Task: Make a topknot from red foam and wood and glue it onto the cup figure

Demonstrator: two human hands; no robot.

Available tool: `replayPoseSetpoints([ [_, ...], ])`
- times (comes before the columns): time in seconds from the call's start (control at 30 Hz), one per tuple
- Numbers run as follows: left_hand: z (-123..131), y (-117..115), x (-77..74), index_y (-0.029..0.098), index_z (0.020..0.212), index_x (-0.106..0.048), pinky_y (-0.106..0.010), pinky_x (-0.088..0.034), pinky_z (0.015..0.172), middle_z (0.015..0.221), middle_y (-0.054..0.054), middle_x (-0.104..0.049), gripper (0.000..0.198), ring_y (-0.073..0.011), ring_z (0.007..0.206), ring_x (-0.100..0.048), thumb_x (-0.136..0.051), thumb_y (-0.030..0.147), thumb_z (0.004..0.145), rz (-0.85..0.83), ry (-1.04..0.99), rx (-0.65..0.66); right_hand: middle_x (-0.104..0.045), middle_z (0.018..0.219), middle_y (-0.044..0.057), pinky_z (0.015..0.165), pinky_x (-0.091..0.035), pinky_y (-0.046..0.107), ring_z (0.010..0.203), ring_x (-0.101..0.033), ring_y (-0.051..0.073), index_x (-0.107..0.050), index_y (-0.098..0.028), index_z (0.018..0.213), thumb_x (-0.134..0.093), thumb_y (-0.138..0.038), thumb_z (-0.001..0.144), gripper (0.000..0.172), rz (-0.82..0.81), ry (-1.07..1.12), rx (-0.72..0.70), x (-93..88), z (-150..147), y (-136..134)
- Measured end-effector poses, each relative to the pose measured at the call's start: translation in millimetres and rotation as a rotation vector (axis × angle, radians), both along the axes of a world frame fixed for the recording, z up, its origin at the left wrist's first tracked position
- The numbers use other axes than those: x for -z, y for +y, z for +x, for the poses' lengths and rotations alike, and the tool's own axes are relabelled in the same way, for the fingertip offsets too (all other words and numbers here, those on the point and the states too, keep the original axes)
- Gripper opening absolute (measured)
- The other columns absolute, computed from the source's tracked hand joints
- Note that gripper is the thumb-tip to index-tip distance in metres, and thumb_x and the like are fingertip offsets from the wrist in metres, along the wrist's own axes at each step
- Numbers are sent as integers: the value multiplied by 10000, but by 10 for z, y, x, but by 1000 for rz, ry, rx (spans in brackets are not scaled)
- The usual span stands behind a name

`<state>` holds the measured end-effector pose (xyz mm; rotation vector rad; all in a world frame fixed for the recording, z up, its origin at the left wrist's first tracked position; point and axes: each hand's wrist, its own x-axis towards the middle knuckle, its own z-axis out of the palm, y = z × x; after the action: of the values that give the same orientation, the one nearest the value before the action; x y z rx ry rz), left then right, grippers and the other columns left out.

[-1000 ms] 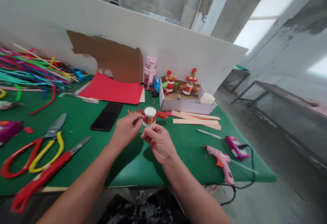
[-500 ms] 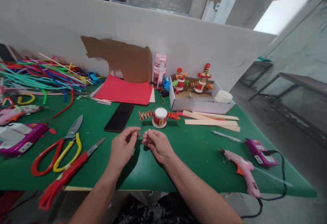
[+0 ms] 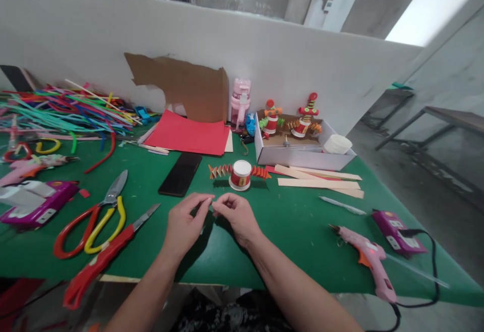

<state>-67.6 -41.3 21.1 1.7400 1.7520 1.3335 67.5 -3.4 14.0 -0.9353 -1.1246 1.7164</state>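
Note:
My left hand (image 3: 184, 224) and my right hand (image 3: 237, 216) rest low over the green table (image 3: 295, 221), close to its front edge. Their fingertips meet in a pinch between them; whatever is pinched is too small to make out. Just beyond the hands stands a small upside-down white cup with a red band (image 3: 241, 175), with orange folded-paper strips sticking out on both sides. A black phone (image 3: 180, 173) lies flat to the left of the cup.
Red and yellow scissors (image 3: 91, 218) and red-handled shears (image 3: 102, 256) lie front left. A pink glue gun (image 3: 365, 254) and a purple box (image 3: 395, 226) sit front right. Wooden sticks (image 3: 317, 178), a white box holding two figures (image 3: 298, 158), red paper (image 3: 187, 134) and pipe cleaners (image 3: 60, 110) lie farther back.
A second ago both hands held the cup. It now stands on the table, and the hands have drawn back toward me, fingertips pinched together.

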Motion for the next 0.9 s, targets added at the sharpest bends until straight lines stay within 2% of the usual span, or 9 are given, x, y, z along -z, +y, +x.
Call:
replayPoseSetpoints([
  [0.1,-9,-55,-135,217,902,-718,-293,-537,775,902,-58,-752,267,-196,847,-688,-482,340,928,60,140,24,-632,615,6,723,-457,311,636,-574,155,-631,-207,610,-650,-404,836,301,354,-268,8,-10,28,-22],
  [0.23,-197,-22,-565,236,945,-716,-324,-515,813,934,-65,-739,294,-215,893,-664,-436,325,937,94,458,117,-698,821,46,868,-447,356,845,-616,200,-673,-226,746,-622,-272,867,139,662,-488,114,-35,42,-54],
  [0.33,-454,265,-890,249,878,-716,-346,-503,803,924,-73,-732,328,-244,894,-658,-419,379,925,83,671,72,-663,742,32,870,-439,370,803,-596,201,-669,-234,708,-660,-265,865,160,702,-620,110,-31,30,-62],
  [0.43,-693,776,-1028,251,809,-709,-345,-492,769,870,-81,-727,300,-268,873,-662,-435,354,873,29,850,53,-692,905,56,885,-440,362,925,-600,214,-718,-259,871,-621,-239,888,101,759,-618,11,-9,19,-71],
  [0.53,-798,1233,-996,233,719,-697,-328,-481,723,811,-103,-731,271,-269,811,-675,-446,277,813,-95,986,100,-666,811,40,751,-452,290,785,-595,178,-692,-246,863,-527,-308,937,191,730,-535,-78,-3,40,-85],
  [0.63,-715,1331,-915,230,735,-716,-313,-480,721,828,-104,-744,288,-260,818,-681,-458,317,828,-124,954,185,-555,639,7,616,-403,260,597,-507,142,-608,-225,730,-416,-444,970,377,598,-435,156,-50,109,-73],
  [0.7,-588,1179,-857,237,747,-730,-289,-481,690,800,-79,-742,310,-228,759,-679,-470,367,855,-161,839,359,-468,561,-13,556,-365,260,527,-437,130,-535,-224,642,-377,-550,964,485,475,-321,363,-103,160,-38],
  [0.8,-393,795,-693,263,771,-756,-245,-506,678,777,-37,-747,355,-177,706,-689,-466,417,906,-317,629,755,-389,504,-34,501,-321,260,474,-362,119,-490,-228,591,-348,-670,933,577,297,-153,546,-171,205,28],
  [0.9,-271,419,-363,279,1188,-704,-323,-495,983,1254,-68,-698,413,-214,1156,-648,-371,397,974,-281,561,812,-387,504,-38,496,-321,259,472,-354,113,-527,-221,608,-390,-716,898,590,239,-80,556,-191,202,68],
])
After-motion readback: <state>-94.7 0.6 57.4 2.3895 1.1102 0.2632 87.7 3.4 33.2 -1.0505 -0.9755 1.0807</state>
